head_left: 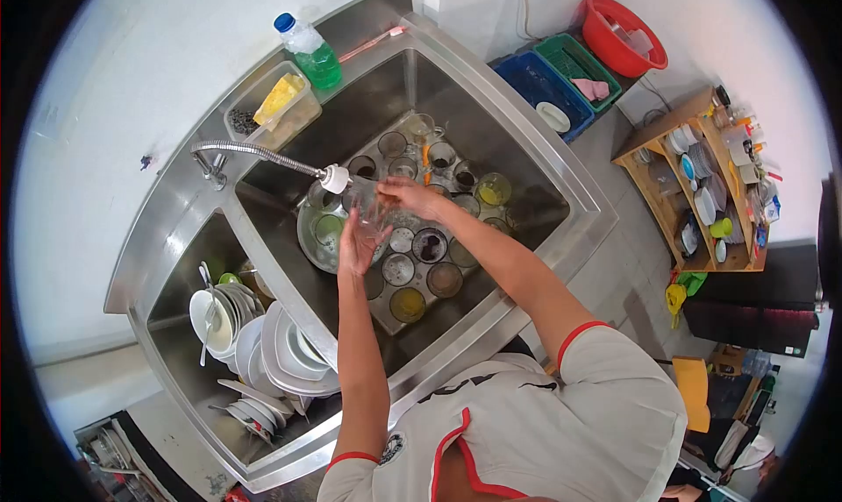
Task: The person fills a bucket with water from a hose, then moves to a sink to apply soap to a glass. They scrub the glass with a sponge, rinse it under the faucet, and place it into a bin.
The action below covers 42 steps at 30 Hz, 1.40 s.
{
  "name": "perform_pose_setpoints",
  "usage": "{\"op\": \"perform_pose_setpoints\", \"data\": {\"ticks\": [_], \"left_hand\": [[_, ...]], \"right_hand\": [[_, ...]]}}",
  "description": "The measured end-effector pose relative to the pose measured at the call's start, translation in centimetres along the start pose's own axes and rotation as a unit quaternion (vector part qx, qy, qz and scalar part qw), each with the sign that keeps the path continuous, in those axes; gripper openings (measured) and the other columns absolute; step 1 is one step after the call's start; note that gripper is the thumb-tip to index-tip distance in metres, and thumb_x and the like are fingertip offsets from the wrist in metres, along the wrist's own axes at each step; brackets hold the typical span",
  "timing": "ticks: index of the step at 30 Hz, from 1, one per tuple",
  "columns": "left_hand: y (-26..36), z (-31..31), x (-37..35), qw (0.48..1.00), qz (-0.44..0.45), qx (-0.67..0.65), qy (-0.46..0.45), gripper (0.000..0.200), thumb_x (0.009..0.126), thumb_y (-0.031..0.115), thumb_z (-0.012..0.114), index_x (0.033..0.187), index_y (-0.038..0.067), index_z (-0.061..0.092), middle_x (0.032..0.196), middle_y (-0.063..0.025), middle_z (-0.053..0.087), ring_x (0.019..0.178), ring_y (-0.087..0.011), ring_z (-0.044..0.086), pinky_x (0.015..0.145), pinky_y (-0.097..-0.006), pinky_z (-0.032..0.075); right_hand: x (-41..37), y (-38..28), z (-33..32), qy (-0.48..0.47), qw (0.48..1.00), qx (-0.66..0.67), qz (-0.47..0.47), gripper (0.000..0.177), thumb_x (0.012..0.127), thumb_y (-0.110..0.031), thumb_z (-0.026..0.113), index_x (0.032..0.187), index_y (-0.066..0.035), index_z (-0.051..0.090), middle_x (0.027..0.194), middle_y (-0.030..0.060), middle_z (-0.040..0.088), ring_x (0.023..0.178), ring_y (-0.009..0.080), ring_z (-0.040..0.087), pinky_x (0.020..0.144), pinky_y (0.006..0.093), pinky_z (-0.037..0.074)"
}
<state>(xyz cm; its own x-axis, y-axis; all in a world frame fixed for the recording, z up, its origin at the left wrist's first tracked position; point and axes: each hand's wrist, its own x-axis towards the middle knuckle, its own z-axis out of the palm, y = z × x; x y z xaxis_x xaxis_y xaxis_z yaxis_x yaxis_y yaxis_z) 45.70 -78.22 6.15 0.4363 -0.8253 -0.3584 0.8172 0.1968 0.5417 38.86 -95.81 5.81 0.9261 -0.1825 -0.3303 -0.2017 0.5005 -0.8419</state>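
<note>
Under the white tap head (335, 178), a clear drinking glass (362, 195) is held between my two hands, above the large sink basin. My left hand (358, 244) grips it from the near side, its fingers curled along the wall. My right hand (410, 197) has its fingers closed at the glass's right side; the fingertips are partly hidden. Below, several used glasses stand in the basin, among them one with yellow liquid (408, 305) and one with dark residue (430, 245). A round metal bowl (309, 239) lies under my left hand, with a greenish glass (328, 230) inside.
Stacked plates (285, 353) and bowls with cutlery fill part of the left basin. On the back ledge are a tub (294, 121) with a yellow sponge and a green soap bottle (311, 55). Crates (539, 90), a red basin (601, 15) and a wooden dish shelf (653, 182) stand at right.
</note>
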Motion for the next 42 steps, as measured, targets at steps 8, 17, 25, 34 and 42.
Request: {"op": "perform_pose_setpoints", "data": {"ticks": [8, 17, 25, 34, 42], "left_hand": [[-2.4, 1.9, -2.4, 0.99, -0.12, 0.046, 0.055, 0.061, 0.082, 0.05, 0.059, 0.121, 0.006, 0.042, 0.12, -0.0195, 0.05, 0.109, -0.0364, 0.053, 0.086, -0.0532, 0.049], [-4.1, 7.0, -3.5, 0.977, -0.077, -0.145, 0.133, 0.072, 0.076, 0.058, 0.061, 0.123, 0.006, 0.045, 0.115, -0.0113, 0.054, 0.105, -0.0264, 0.054, 0.092, -0.043, 0.046], [-6.3, 16.1, -4.2, 0.987, 0.073, -0.018, 0.141, 0.055, 0.094, 0.052, 0.039, 0.128, 0.009, 0.041, 0.126, -0.0122, 0.05, 0.118, -0.0265, 0.048, 0.098, -0.0442, 0.04], [-10.4, 21.6, 0.5, 0.931, 0.27, -0.001, 0.246, 0.028, 0.098, 0.032, 0.042, 0.088, 0.008, 0.051, 0.086, -0.0076, 0.057, 0.08, -0.0213, 0.061, 0.083, -0.0388, 0.048], [-17.0, 15.8, 3.9, 0.721, 0.167, 0.448, 0.502, 0.031, 0.095, 0.027, 0.052, 0.074, 0.005, 0.05, 0.066, -0.0003, 0.048, 0.066, -0.0097, 0.053, 0.061, -0.0249, 0.044]], "right_hand": [[-4.0, 1.5, -0.7, -0.013, 0.994, -0.047, 0.098, 0.022, 0.094, -0.033, 0.052, 0.1, -0.012, 0.054, 0.084, -0.0018, 0.059, 0.067, 0.0091, 0.056, 0.07, 0.0263, 0.047], [-10.7, -4.8, 2.7, -0.101, 0.792, -0.528, -0.288, 0.06, 0.07, -0.025, 0.073, 0.119, -0.007, 0.044, 0.118, 0.0147, 0.048, 0.118, 0.0339, 0.044, 0.097, 0.0429, 0.038], [-10.0, -9.1, -2.1, -0.109, 0.867, -0.361, -0.325, 0.068, 0.057, -0.02, 0.079, 0.114, -0.007, 0.047, 0.11, 0.0131, 0.053, 0.102, 0.0308, 0.056, 0.083, 0.0389, 0.048], [-8.4, -19.7, -17.6, -0.218, 0.945, 0.236, 0.058, 0.052, 0.089, -0.046, 0.053, 0.12, -0.006, 0.046, 0.117, 0.0192, 0.057, 0.102, 0.0313, 0.061, 0.079, 0.0414, 0.053], [0.1, -17.7, -50.9, 0.112, 0.968, 0.184, -0.129, 0.043, 0.091, -0.044, 0.05, 0.115, -0.008, 0.051, 0.121, 0.0172, 0.057, 0.095, 0.0227, 0.06, 0.076, 0.0319, 0.051]]}}
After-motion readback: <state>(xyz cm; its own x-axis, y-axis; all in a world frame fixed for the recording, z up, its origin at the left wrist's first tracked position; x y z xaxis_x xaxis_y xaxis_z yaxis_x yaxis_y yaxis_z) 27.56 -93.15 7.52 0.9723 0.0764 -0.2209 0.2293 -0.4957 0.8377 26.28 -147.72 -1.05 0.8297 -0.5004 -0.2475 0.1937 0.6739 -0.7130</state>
